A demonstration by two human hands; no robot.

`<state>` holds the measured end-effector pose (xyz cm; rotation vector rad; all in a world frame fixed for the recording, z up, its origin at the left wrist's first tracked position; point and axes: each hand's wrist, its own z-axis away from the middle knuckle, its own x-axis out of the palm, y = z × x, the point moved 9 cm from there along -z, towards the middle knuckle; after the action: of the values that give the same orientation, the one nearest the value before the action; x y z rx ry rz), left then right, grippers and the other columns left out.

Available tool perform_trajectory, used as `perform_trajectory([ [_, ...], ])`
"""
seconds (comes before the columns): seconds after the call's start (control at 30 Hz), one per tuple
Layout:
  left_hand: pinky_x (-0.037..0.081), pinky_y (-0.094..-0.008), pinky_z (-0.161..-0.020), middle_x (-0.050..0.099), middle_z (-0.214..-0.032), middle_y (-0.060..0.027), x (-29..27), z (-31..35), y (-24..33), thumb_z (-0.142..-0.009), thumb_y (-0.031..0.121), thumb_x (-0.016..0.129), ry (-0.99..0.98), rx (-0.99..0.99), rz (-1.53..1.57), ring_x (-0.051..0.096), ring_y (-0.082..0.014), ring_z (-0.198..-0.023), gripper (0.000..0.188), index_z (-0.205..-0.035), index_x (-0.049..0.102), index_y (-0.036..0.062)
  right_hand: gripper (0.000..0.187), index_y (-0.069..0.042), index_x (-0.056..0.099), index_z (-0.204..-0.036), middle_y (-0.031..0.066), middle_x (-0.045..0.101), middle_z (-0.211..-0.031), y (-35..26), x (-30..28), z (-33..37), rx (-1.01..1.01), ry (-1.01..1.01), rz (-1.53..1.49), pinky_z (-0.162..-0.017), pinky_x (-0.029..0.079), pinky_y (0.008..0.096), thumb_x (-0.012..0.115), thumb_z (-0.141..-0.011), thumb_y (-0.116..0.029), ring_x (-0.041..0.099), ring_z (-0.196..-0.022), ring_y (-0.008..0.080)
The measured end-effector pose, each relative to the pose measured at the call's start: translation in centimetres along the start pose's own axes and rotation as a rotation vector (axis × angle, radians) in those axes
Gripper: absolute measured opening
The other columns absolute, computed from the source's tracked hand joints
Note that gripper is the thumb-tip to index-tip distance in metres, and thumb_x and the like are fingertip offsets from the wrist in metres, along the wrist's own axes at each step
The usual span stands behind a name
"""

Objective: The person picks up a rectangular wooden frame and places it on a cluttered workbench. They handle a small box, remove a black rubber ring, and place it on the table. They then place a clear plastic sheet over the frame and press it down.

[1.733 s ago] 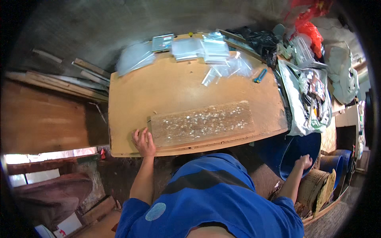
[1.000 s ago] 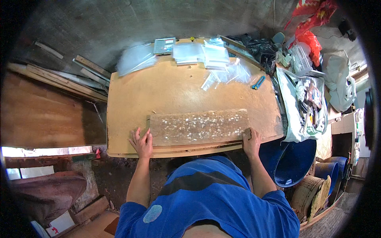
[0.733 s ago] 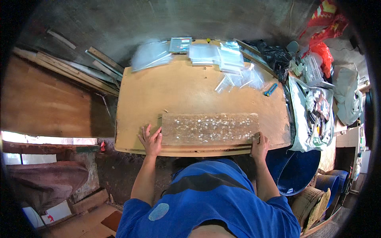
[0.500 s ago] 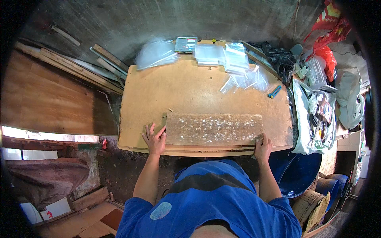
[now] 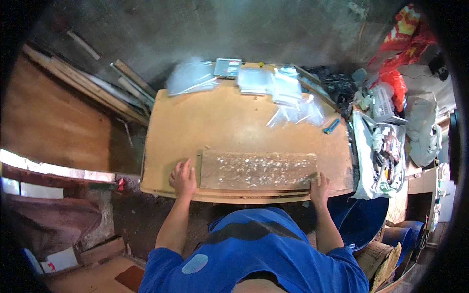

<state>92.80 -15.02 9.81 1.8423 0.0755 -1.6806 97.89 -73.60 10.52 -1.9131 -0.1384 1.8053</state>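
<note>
A flat, worn wooden board point(image 5: 259, 170), speckled with white spots, lies lengthwise along the near edge of a tan table point(image 5: 210, 122). Just beyond its left end is my left hand point(image 5: 182, 179), resting on the tabletop with fingers stretched and a small gap to the board. At the near right corner my right hand point(image 5: 320, 189) grips the board's end, thumb on one side and fingers bent on the other. A thin dark strip shows along the board's left end.
Stacks of clear plastic sleeves point(image 5: 254, 80) lie along the table's far side, beside a flat printed packet point(image 5: 227, 68). A blue utility knife point(image 5: 331, 126) rests at the right. Beyond the right edge stand a white bag of scraps point(image 5: 386, 151) and a blue barrel point(image 5: 359, 219).
My left hand has come away from the board's left end, and its fingers are closer together. The right hand stays at the right corner. The whole view has shifted slightly.
</note>
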Motion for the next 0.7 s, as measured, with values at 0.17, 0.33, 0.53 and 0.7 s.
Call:
perform_trajectory([
  [0.17,0.024,-0.0565,-0.113,0.048,-0.143,-0.0123,-0.3,-0.4,0.2,-0.097,0.033,0.055,0.137,-0.048,-0.036,0.038,-0.0343,-0.138,0.044,-0.140,0.056,0.0200,0.051,-0.003,0.056,-0.134,0.0240,0.056,-0.129,-1.4,-0.8,-3.2,0.019,0.010,0.021,-0.106,0.041,0.0478,0.067,-0.090,-0.026,0.052,-0.122,0.0425],
  [0.33,0.023,-0.0533,-0.114,0.040,-0.149,-0.0132,0.0,-0.3,0.0,-0.099,0.029,0.054,0.136,-0.079,-0.087,0.030,-0.0334,-0.143,0.046,-0.143,0.052,0.0179,0.047,-0.002,0.059,-0.131,0.0234,0.058,-0.126,-3.8,-0.8,-7.6,-0.051,0.044,-0.071,-0.103,0.043,0.0469,0.067,-0.091,-0.025,0.052,-0.123,0.0402],
  [0.53,0.023,-0.0525,-0.114,0.034,-0.154,-0.0109,0.1,-0.8,0.8,-0.102,0.029,0.049,0.113,-0.077,-0.184,0.030,-0.0331,-0.143,0.048,-0.149,0.045,0.0199,0.044,-0.001,0.061,-0.127,0.0242,0.061,-0.121,-6.5,-0.5,-13.1,-0.132,0.077,-0.093,-0.099,0.045,0.0467,0.068,-0.090,-0.024,0.056,-0.117,0.0410],
  [0.7,0.021,-0.0519,-0.115,0.037,-0.152,-0.0123,0.1,-0.8,1.4,-0.100,0.029,0.050,0.107,-0.091,-0.204,0.029,-0.0327,-0.144,0.049,-0.148,0.046,0.0177,0.040,-0.002,0.062,-0.125,0.0252,0.062,-0.118,-8.3,0.3,-19.5,-0.210,0.115,-0.078,-0.095,0.048,0.0495,0.066,-0.091,-0.024,0.059,-0.111,0.0428],
])
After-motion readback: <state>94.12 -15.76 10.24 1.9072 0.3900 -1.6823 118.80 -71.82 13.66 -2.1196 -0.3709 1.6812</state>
